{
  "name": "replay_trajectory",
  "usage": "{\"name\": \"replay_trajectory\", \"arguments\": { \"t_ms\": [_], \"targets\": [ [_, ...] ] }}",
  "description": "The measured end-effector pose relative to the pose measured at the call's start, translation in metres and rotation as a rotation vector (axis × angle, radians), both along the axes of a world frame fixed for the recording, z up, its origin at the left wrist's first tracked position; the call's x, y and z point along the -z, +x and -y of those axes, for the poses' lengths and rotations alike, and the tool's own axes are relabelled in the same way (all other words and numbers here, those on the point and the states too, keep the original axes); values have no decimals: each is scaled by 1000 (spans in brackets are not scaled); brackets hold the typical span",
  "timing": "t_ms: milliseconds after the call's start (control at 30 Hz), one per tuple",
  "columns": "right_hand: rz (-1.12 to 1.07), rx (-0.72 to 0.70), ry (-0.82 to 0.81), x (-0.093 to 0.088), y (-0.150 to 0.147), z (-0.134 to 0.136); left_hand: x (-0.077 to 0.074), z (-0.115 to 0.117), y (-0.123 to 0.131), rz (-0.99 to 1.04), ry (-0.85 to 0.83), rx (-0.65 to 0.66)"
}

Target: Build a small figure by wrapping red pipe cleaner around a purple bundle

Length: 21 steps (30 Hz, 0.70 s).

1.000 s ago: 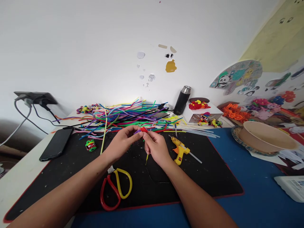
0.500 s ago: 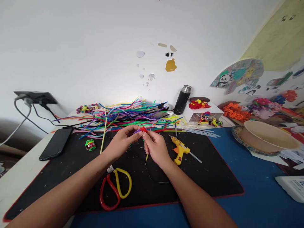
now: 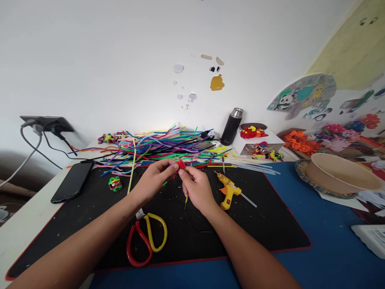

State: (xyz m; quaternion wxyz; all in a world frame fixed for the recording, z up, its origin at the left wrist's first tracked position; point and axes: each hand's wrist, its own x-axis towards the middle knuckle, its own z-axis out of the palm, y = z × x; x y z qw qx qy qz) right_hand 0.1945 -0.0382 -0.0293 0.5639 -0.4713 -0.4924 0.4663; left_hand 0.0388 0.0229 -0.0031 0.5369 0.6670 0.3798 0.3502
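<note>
Black mat [image 3: 255, 224] below, both hands [image 3: 156, 176] [image 3: 197, 190] in a fingertip pinch on a red piece [image 3: 181, 163], white item's [image 3: 365, 239] print illegible.

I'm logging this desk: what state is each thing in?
Left hand: fingers pinched on red piece
Right hand: fingers bent at red piece, grip unclear
Scissors: handles apart, blades hidden
Glue gun: lying down, glue stick in its back
Phone: lying flat, screen dark
Flask: standing upright
Bowl: right way up
Plugs: in the socket
</note>
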Motion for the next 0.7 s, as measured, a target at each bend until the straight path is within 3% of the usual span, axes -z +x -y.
{"name": "replay_trajectory", "arguments": {
  "t_ms": [700],
  "targets": [
    [-12,21,-24,5,2,-5,-11,-5,-6,-76,86,-76]
  ]
}}
